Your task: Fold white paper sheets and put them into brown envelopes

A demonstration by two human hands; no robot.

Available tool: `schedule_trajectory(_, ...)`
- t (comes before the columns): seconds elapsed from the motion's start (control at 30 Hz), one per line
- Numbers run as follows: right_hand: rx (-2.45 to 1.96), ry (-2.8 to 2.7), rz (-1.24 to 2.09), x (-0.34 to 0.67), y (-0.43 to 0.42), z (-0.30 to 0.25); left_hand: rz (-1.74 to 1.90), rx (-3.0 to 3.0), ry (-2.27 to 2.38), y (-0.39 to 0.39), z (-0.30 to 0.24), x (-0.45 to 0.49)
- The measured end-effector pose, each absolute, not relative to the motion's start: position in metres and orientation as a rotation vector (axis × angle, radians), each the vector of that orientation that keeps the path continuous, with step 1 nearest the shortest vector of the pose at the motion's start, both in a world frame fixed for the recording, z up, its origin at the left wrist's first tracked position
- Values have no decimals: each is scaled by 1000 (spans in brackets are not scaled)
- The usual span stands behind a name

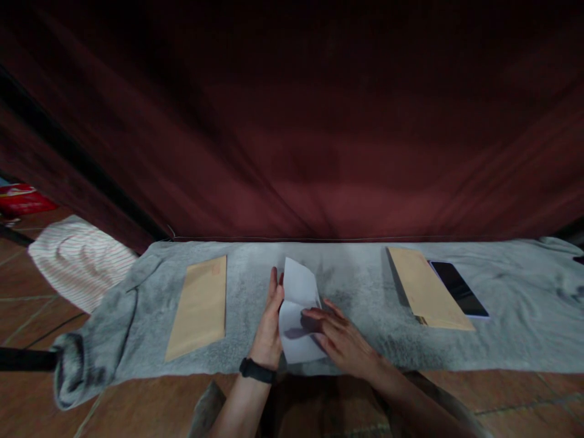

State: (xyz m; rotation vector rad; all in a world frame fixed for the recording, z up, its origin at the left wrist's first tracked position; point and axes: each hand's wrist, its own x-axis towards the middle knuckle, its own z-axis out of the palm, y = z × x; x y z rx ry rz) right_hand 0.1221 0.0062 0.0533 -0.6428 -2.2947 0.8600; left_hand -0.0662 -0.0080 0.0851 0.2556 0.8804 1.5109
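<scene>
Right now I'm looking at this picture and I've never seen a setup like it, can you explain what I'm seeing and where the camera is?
No machine here: the two bare hands belong to a person wearing the camera on the head, so the single picture looks forward and down at them. A grey cloth lies over a tiled floor, with a dark red curtain behind. In the middle is a white sheet of paper, bent so its upper part stands up. The left hand, with a black band at the wrist, stands on edge against the sheet's left side, fingers straight. The right hand lies flat on the lower part. Left of them lies a brown envelope; to the right, a second brown envelope beside a dark-screened phone.
</scene>
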Motion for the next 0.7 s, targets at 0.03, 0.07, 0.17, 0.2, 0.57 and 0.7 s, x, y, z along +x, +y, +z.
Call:
schedule_trajectory(0.03, -679, -2255, 887, 121, 7, 51, 1551, 256, 926, -7, 85, -65)
schedule_trajectory(0.07, -712, -2219, 918, 120, 7, 49, 1541, 248, 924, -7, 85, -65)
schedule_trajectory(0.17, -781, -2139, 1057, 117, 8, 44, 1395, 227, 914, -8, 84, -65)
schedule_trajectory(0.2, -802, -2110, 1108, 117, 8, 43, 1376, 212, 908, -9, 83, -65)
schedule_trajectory(0.57, -1229, -1500, 1327, 119, 24, 19, 1413, 285, 993, -22, 66, -74)
schedule_trajectory(0.7, -1173, -1361, 1345, 126, 32, 22, 1351, 365, 1012, -19, 65, -79)
